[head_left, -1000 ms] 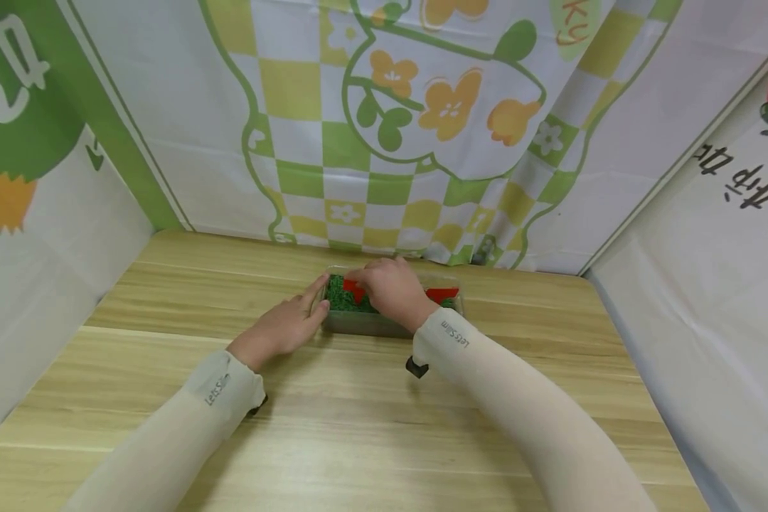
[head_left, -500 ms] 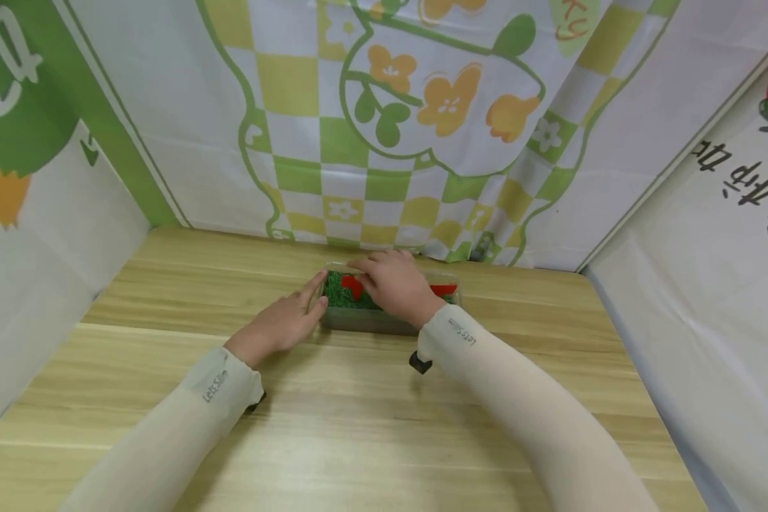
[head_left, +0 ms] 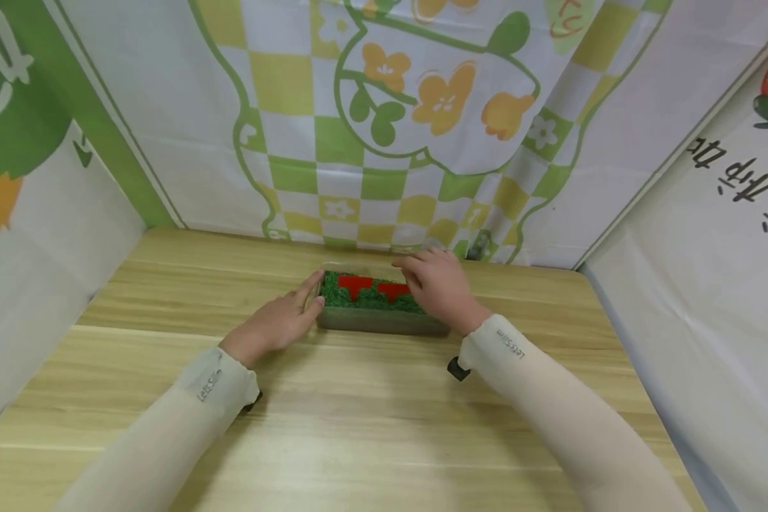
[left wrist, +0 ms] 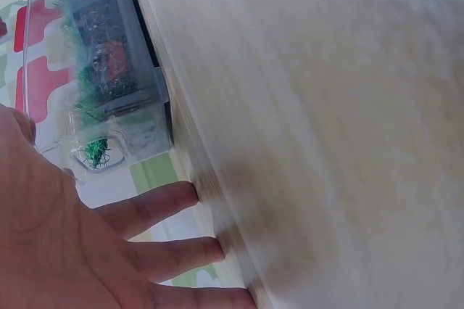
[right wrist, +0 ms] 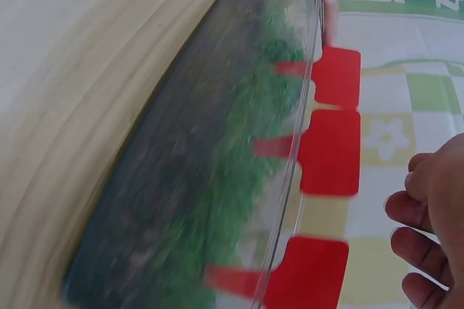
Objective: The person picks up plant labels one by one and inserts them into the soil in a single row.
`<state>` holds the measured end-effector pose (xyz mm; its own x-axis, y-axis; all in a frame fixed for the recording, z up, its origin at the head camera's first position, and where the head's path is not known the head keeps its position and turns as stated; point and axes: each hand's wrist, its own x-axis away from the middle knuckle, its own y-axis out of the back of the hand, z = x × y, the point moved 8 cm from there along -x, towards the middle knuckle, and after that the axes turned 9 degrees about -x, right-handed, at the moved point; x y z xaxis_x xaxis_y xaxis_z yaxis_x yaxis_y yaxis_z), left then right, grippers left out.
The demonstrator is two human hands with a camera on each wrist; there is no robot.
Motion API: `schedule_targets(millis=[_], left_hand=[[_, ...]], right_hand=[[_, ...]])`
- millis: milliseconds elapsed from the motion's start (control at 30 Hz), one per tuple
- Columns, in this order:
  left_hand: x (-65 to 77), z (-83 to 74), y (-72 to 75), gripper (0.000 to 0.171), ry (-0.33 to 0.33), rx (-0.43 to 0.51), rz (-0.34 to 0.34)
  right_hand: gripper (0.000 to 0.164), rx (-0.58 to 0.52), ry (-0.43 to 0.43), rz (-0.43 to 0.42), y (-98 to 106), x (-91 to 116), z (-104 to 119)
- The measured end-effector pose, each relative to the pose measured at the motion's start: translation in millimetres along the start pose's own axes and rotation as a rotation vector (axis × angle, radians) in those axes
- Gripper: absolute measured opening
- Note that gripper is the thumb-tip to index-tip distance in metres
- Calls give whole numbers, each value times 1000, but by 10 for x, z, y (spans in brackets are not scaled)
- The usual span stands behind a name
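A long clear plastic box [head_left: 384,323] lies across the table, filled with green shredded grass [head_left: 372,297] above a dark layer. Red T-shaped tags stand in the grass: a left tag [head_left: 355,283] and a middle tag [head_left: 392,289]. A third red tag [right wrist: 308,274] shows in the right wrist view; my right hand hides it in the head view. My left hand [head_left: 274,326] touches the box's left end with thumb and forefinger, other fingers extended. Over the box's right half hovers my right hand [head_left: 441,286], fingers loosely bent, apart from the tags and holding nothing.
The box sits near the back edge of the wooden table [head_left: 358,427]. Behind it hangs a checked green and yellow curtain [head_left: 384,185]. White printed cloth walls [head_left: 691,284] close in both sides.
My right hand has left the left tag and moved right along the box, uncovering the middle tag. My left hand has stayed at the left end.
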<state>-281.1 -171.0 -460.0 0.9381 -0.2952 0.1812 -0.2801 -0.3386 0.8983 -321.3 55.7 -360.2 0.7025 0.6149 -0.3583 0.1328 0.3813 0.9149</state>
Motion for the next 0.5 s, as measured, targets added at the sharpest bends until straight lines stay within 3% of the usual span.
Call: schedule_targets(millis=[300, 500], left_hand=[[-3, 75, -35, 66, 6, 4, -3], [6, 176, 16, 71, -16, -62, -79]], right_hand=[[28, -81, -26, -127, 257, 294, -299], [31, -100, -81, -127, 303, 475, -543]])
